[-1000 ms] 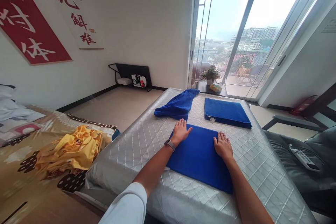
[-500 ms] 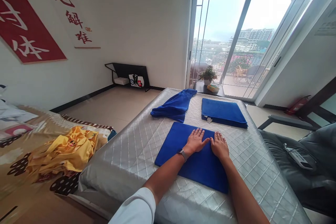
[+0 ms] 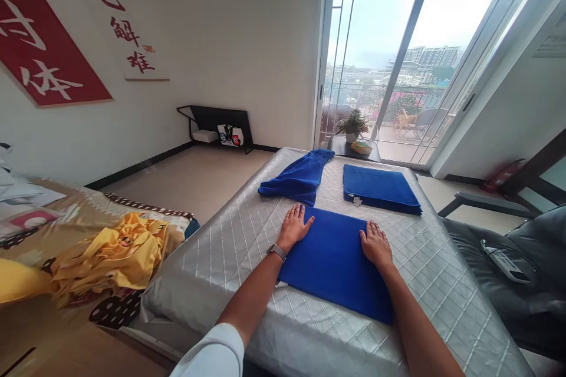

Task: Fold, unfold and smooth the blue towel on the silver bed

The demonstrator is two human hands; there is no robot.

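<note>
Open and flat-palmed, the left hand [image 3: 295, 228] and right hand [image 3: 376, 244] are resting at opposite sides of a smooth blue cloth [image 3: 331, 262].
The four-sided piece is lying on a shiny, silvery cover [image 3: 221, 253] quilted in diamonds; beyond, a rumpled cloth [image 3: 295, 180] is sprawling in soft creases beside a thick, squared stack [image 3: 382, 187] showing a white tag [image 3: 356, 201].
</note>
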